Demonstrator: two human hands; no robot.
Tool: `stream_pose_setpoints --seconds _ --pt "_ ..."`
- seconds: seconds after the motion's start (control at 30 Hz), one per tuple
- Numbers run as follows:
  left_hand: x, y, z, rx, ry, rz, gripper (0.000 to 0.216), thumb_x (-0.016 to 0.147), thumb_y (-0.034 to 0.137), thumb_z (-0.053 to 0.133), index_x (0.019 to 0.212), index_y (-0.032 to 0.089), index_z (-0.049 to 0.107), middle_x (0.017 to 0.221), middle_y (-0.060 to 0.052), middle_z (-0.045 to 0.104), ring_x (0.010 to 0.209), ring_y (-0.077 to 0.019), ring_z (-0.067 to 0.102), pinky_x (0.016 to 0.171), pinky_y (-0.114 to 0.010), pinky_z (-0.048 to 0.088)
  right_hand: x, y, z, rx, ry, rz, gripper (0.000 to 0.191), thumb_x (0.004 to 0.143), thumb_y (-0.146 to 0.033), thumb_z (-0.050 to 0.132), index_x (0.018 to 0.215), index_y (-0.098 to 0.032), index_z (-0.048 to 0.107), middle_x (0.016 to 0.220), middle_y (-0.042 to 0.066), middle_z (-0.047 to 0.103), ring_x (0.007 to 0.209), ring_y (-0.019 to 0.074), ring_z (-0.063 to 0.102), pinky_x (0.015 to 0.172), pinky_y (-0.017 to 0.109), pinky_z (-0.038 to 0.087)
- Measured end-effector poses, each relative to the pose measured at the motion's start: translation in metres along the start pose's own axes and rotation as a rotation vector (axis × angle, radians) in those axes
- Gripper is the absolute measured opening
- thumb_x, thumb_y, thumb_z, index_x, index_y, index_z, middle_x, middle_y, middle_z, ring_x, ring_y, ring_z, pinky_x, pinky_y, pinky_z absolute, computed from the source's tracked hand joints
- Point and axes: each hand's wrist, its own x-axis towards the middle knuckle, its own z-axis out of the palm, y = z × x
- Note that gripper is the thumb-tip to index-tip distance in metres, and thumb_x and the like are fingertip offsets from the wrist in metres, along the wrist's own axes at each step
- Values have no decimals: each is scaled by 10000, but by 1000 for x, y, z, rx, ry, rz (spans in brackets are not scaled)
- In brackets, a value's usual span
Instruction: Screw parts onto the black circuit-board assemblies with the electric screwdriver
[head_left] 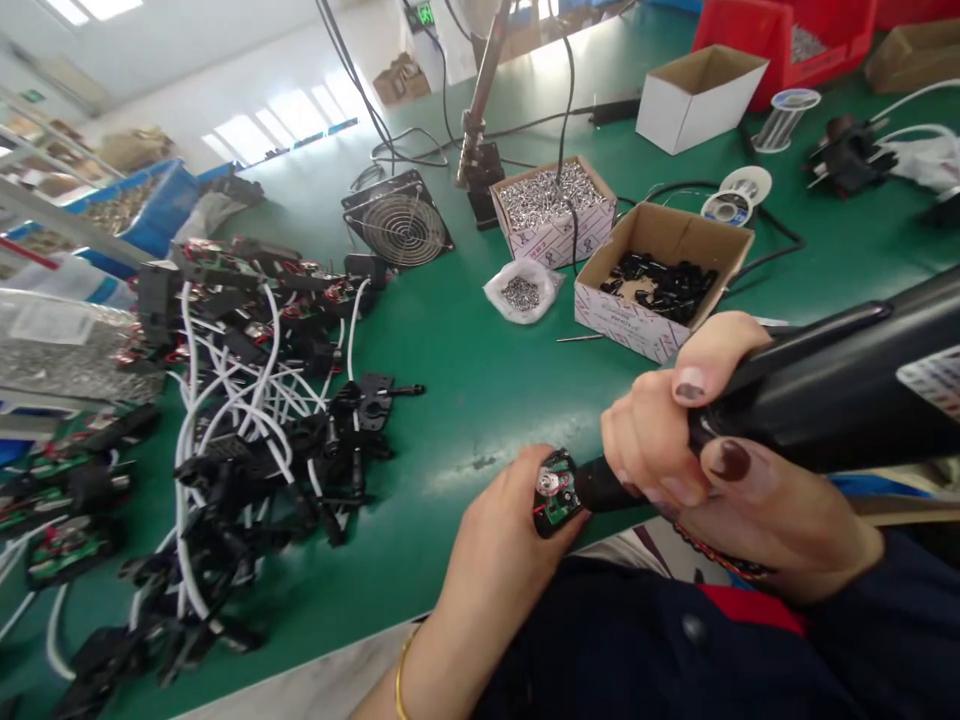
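My left hand (491,545) is closed around a small black housing with a green circuit board (556,492) inside, close to the table's front edge. Wrapped round the front part of a thick black electric screwdriver (817,385) is my right hand (697,440). The screwdriver lies almost level, and its dark nose (604,485) meets the right side of the housing. Its very tip and any screw there are hidden.
To the left lies a heap of black parts with white cables (255,400). Behind my hands stand a box of black pieces (630,315), a box of screws (555,235), a bag of small screws (521,292) and a fan (401,225). A white box (675,115) is farther back.
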Motion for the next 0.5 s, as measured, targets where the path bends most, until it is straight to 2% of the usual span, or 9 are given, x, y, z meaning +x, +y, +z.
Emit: stream_pose_setpoints --seconds 0.5 --pt "0 -4 4 -14 22 5 479 793 191 811 1199 279 572 1116 -18 728 1015 -279 700 805 -351 516 3 2 1 -58 -35 45 289 932 -309 642 868 -262 363 562 -69 431 446 130 394 482 298 345"
